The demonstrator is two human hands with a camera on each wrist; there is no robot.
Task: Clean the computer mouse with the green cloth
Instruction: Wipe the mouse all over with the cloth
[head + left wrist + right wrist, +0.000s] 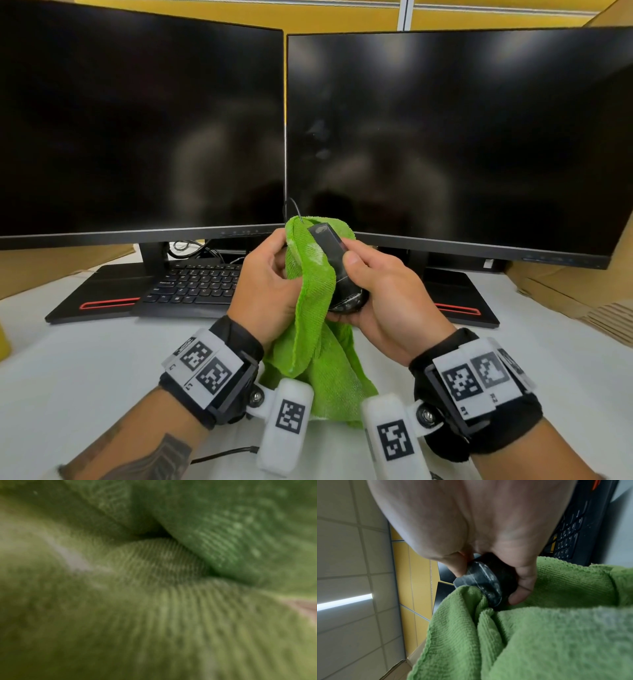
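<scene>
Green cloth (pixel 310 308) mid-wipe on the computer mouse (pixel 337 270), both lifted above the desk (pixel 85 359).
Right hand (pixel 383 291) grips the mouse, left hand (pixel 267 284) pinches cloth against its side. Next, I'd say: rotate the mouse, wipe the smeared rear edge.

Both wrists wear black bands (pixel 236 346) carrying white plates with black square markers. A white padded camera block (pixel 286 431) hangs from each band on a screw. The left forearm has a dark tattoo (pixel 154 459).
</scene>
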